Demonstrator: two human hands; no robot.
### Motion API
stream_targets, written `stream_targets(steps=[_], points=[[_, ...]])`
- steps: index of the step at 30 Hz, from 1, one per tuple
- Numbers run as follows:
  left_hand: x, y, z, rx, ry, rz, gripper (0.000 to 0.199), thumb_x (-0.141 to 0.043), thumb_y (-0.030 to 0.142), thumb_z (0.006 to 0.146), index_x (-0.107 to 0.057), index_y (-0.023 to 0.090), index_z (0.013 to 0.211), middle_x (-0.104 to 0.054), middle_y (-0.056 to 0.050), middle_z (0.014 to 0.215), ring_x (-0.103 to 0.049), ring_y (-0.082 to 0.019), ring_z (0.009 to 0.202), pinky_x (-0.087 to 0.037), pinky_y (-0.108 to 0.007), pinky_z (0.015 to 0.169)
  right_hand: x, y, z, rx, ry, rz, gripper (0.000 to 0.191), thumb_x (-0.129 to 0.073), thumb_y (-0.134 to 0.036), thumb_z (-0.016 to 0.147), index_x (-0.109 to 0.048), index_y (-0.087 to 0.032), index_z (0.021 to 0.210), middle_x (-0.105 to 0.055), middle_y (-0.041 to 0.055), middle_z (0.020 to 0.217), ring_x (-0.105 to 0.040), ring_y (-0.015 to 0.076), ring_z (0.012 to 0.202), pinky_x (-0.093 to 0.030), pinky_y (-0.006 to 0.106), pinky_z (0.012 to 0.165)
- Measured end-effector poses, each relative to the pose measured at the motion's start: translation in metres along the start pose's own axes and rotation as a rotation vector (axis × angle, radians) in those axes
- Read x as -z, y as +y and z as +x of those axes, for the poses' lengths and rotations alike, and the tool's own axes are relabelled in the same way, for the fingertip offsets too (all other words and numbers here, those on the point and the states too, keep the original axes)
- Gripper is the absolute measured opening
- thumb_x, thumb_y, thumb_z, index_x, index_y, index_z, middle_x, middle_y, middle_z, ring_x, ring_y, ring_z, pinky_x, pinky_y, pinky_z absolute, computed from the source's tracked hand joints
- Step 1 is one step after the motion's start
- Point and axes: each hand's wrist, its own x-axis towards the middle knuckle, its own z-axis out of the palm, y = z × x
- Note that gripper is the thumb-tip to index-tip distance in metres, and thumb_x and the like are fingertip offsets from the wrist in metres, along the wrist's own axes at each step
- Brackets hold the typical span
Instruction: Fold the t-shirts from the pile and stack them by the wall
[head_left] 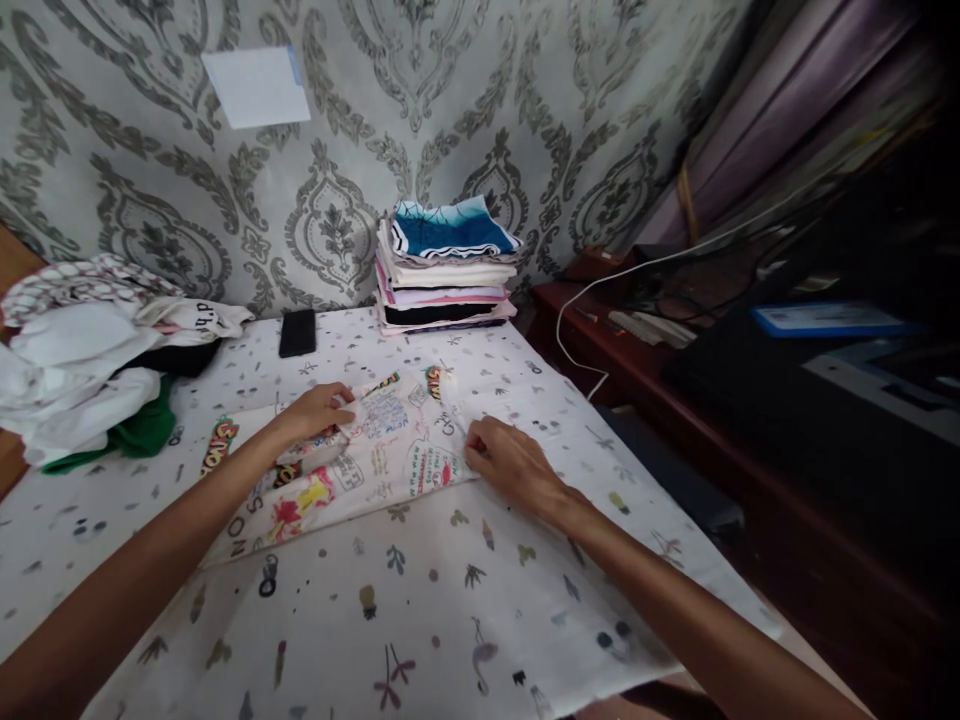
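Note:
A white shirt (390,440) with colourful lettering and drawings lies flat on the patterned cloth, folded into a long strip. My left hand (319,410) is over its upper middle, fingers curled onto a raised crease of the fabric; the fingertips are partly hidden. At the strip's right end, my right hand (510,460) is closed with its thumb and fingers pressed on the edge of the shirt.
Behind stands a stack of folded clothes (450,285) against the wall. A black phone (298,333) lies left of it, beside a heap of loose clothes (90,350). At right, a white cable (559,325) hangs by a dark red table (637,350).

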Motion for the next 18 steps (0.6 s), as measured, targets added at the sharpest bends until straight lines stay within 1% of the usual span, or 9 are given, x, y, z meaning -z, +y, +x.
stream_targets(steps=[2,5,9,11,14,18], points=[[0.0,0.0,-0.001,0.004,0.015,0.024,0.035,-0.067,0.031,0.066,-0.056,0.019,0.097,-0.052,0.007,0.06,-0.046,-0.01,0.042,-0.033,-0.022,0.043,-0.001,0.004,-0.003,0.009,0.021,0.009,0.011,-0.05,-0.016,0.088,-0.054,-0.021,0.079,-0.063,0.003,0.086,-0.054,0.0166,0.076,-0.035,0.028,0.067],[-0.001,0.0,-0.004,-0.015,0.024,0.055,0.034,-0.063,0.03,0.065,-0.056,0.02,0.097,-0.054,0.006,0.061,-0.048,-0.011,0.043,-0.037,-0.024,0.046,-0.003,0.006,-0.006,0.005,0.054,0.023,0.01,-0.05,-0.017,0.087,-0.055,-0.021,0.079,-0.063,0.0033,0.084,-0.054,0.0164,0.074,-0.034,0.028,0.066],[-0.003,0.001,-0.011,-0.009,0.035,0.027,0.034,-0.061,0.032,0.066,-0.056,0.019,0.098,-0.054,0.005,0.059,-0.052,-0.013,0.045,-0.036,-0.024,0.046,-0.005,0.009,-0.014,-0.028,0.103,0.062,0.005,-0.054,-0.023,0.088,-0.057,-0.022,0.084,-0.065,0.0033,0.088,-0.057,0.017,0.076,-0.035,0.028,0.067],[-0.005,0.002,-0.014,-0.002,0.053,0.004,0.033,-0.061,0.032,0.067,-0.056,0.019,0.097,-0.053,0.006,0.056,-0.051,-0.013,0.046,-0.035,-0.023,0.046,-0.007,0.012,-0.02,-0.063,0.093,0.09,0.007,-0.054,-0.026,0.088,-0.058,-0.022,0.084,-0.065,0.0031,0.087,-0.058,0.0173,0.076,-0.036,0.028,0.067],[-0.008,0.002,-0.017,-0.004,0.094,-0.009,0.031,-0.06,0.033,0.069,-0.056,0.019,0.096,-0.051,0.007,0.054,-0.05,-0.013,0.045,-0.033,-0.023,0.045,-0.009,0.017,-0.025,-0.087,0.061,0.121,0.008,-0.054,-0.026,0.087,-0.058,-0.022,0.082,-0.065,0.0024,0.086,-0.057,0.0174,0.077,-0.036,0.029,0.068],[-0.011,0.001,-0.016,-0.018,0.124,0.016,0.032,-0.062,0.035,0.068,-0.057,0.019,0.095,-0.052,0.006,0.054,-0.05,-0.013,0.045,-0.032,-0.023,0.044,-0.013,0.025,-0.026,-0.08,0.068,0.194,0.008,-0.057,-0.023,0.085,-0.058,-0.021,0.078,-0.064,0.0009,0.083,-0.055,0.0159,0.075,-0.037,0.028,0.068]])
